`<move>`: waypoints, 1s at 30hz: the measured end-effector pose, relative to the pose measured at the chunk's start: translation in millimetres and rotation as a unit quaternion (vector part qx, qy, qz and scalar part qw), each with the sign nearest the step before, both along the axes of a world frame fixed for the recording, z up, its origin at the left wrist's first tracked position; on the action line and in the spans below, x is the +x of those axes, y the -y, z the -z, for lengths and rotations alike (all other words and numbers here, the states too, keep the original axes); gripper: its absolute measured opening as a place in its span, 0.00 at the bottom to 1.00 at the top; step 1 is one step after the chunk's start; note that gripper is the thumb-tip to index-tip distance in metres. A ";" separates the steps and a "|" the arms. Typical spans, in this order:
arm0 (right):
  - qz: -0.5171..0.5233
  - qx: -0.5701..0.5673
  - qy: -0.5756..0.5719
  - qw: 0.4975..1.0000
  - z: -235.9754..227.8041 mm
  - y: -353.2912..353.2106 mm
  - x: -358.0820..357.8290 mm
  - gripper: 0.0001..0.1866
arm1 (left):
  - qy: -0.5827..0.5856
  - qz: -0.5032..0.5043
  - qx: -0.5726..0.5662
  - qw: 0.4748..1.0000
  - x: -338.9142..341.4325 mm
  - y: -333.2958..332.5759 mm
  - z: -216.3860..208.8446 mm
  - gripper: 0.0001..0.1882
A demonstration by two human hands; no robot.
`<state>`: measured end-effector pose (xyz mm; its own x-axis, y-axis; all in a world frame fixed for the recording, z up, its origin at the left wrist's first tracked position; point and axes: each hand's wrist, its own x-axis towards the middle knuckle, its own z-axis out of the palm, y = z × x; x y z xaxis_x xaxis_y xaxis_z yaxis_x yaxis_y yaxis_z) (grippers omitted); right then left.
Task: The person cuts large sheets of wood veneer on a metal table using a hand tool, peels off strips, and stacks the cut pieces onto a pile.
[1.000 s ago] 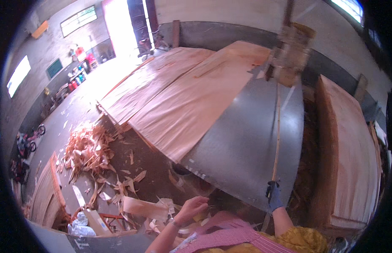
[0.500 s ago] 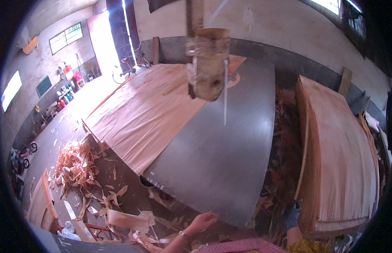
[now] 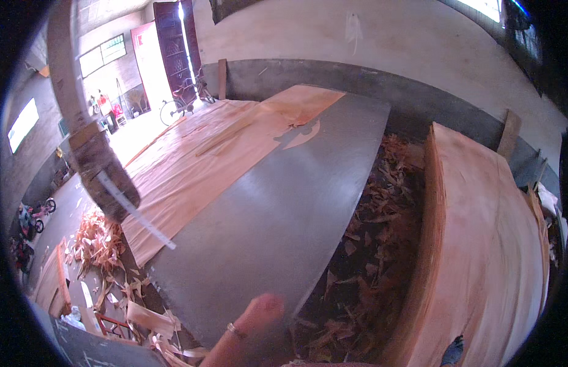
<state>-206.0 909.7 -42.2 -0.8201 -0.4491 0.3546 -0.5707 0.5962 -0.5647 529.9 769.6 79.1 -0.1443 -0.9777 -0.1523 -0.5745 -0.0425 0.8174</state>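
Observation:
My left hand [image 3: 263, 311] is over the near end of a smooth grey tabletop [image 3: 259, 226], a bracelet at its wrist. Motion smears its fingers into a rounded shape, and I make out nothing in it. Low on the right, my right hand [image 3: 453, 351], in a dark blue glove, is at the top face of a tall stack of thin wood veneer sheets [image 3: 479, 244]. Its finger positions are unclear. Pale reddish veneer [image 3: 198, 177] covers the left part of the tabletop, and a torn piece [image 3: 303, 136] lies farther back on the grey.
A worn wooden block [image 3: 106, 174] with a white strip [image 3: 137, 211] hangs from a post at the left. Veneer scraps [image 3: 382, 244] litter the gap between table and stack, and a scrap heap [image 3: 95, 241] lies left. A bicycle [image 3: 177, 110] stands by the bright doorway.
The hanging block has shifted from the centre to the left of view. My left hand has moved left over the tabletop; my gloved right hand has moved from beside the stack to its top face.

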 end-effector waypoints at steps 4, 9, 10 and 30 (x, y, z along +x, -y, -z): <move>-0.040 0.036 -0.052 0.997 -21.4 75.8 -49.8 0.13 | -0.297 -0.021 -0.046 0.953 -12.1 97.6 -55.0 0.26; -0.147 0.114 -0.168 0.968 -35.1 239.5 -57.9 0.12 | -0.048 0.007 -0.456 0.889 -68.8 234.6 -249.4 0.47; -0.146 0.158 -0.218 0.952 -42.4 281.8 -42.7 0.12 | -0.071 0.025 -0.551 0.831 -77.7 257.5 -271.2 0.54; -0.716 0.149 -0.120 0.672 -78.7 1064.8 308.3 0.25 | -0.203 -0.033 -0.718 0.665 -168.0 663.2 -370.0 0.44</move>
<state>102.3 -155.1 36.5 0.5924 -0.7967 0.1193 -0.7325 -0.5943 -0.3320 361.9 106.4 449.1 0.1609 -0.0801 0.9837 -0.3302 0.9349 0.1301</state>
